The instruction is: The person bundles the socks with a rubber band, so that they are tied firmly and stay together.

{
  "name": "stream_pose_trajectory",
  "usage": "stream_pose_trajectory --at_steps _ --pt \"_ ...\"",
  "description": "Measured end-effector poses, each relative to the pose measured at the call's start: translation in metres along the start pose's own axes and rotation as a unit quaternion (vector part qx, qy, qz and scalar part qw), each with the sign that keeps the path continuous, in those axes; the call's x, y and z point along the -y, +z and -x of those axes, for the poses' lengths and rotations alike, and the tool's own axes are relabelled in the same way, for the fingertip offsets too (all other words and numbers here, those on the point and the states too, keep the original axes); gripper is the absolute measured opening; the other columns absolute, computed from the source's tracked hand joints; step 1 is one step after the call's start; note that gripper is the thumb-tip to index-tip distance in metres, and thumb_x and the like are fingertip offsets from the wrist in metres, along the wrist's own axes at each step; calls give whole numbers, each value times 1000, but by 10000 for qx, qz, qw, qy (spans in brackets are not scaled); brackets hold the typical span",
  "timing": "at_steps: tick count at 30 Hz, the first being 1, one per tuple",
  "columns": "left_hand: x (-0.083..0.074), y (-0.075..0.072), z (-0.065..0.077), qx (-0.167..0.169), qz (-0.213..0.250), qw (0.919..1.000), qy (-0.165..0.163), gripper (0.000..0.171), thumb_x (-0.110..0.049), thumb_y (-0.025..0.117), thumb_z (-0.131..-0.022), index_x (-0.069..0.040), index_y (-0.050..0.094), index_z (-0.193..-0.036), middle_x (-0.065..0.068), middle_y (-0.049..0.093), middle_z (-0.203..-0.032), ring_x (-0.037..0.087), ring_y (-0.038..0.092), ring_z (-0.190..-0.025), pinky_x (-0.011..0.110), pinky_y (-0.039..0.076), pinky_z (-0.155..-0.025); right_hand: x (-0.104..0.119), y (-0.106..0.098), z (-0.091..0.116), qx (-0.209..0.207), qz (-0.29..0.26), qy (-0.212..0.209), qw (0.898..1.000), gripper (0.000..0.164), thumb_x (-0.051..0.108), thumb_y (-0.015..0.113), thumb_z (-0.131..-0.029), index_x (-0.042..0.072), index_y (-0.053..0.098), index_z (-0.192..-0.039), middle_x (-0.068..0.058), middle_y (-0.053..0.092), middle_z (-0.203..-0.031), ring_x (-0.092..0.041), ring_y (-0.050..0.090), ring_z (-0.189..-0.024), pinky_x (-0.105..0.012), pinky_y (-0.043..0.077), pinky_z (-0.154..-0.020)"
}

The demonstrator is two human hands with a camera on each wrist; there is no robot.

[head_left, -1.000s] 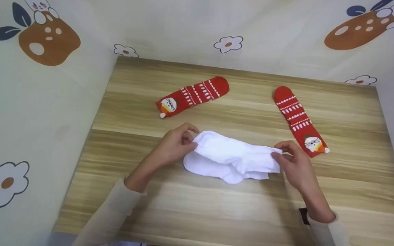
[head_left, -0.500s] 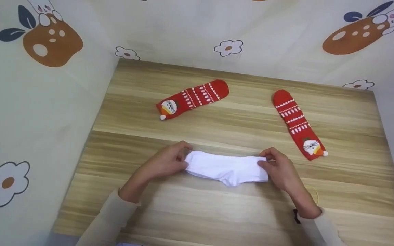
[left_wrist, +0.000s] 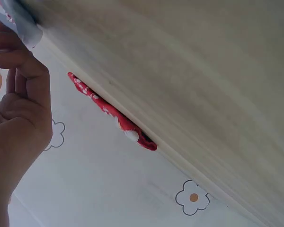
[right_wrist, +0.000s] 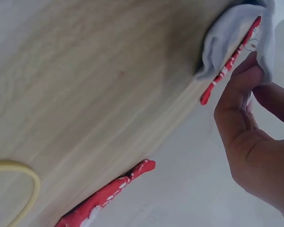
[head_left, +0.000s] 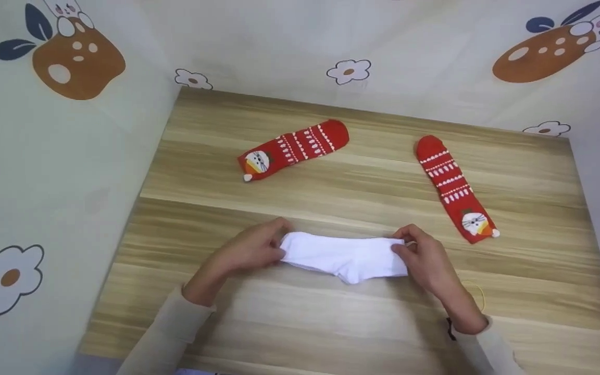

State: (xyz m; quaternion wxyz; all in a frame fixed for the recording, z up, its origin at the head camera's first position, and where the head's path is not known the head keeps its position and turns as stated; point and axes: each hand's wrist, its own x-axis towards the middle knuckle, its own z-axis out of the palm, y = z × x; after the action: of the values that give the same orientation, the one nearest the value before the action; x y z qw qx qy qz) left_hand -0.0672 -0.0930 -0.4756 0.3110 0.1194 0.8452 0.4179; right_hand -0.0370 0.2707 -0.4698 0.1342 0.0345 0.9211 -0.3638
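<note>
A white sock [head_left: 326,253] is stretched sideways between both hands at the front middle of the table. My left hand [head_left: 253,247] pinches its toe end, while my right hand [head_left: 427,260] pinches the cuff between thumb and fingers. Beneath it lies a second white sock [right_wrist: 220,45], seen in the right wrist view and mostly covered in the head view. From the left wrist, the curled fingers [left_wrist: 26,66] show at the left edge, by the white fabric.
One red patterned sock [head_left: 295,150] lies at the back left of the wooden table [head_left: 216,114]. Another red sock [head_left: 455,188] slants at the right, beyond the right hand. A thin yellow loop [head_left: 481,296] rests beside the right wrist. Printed cloth walls [head_left: 269,41] enclose the back and sides.
Both hands have brought the upper white sock down toward the front and over the other, which now hardly shows. Over the last half second almost nothing has moved.
</note>
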Motion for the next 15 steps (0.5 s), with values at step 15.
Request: stream_pose_trajectory --at_steps 15 --pt "1 9 -5 -414 -787 9957 -249 40 -26 69 -99 -16 58 -135 -1 63 -93 18 60 -81 32 50 -71 -5 14 -5 -171 867 -188 9959 24 11 71 -96 6 68 -119 -9 64 -93 -22 56 -81 -32 45 -70"
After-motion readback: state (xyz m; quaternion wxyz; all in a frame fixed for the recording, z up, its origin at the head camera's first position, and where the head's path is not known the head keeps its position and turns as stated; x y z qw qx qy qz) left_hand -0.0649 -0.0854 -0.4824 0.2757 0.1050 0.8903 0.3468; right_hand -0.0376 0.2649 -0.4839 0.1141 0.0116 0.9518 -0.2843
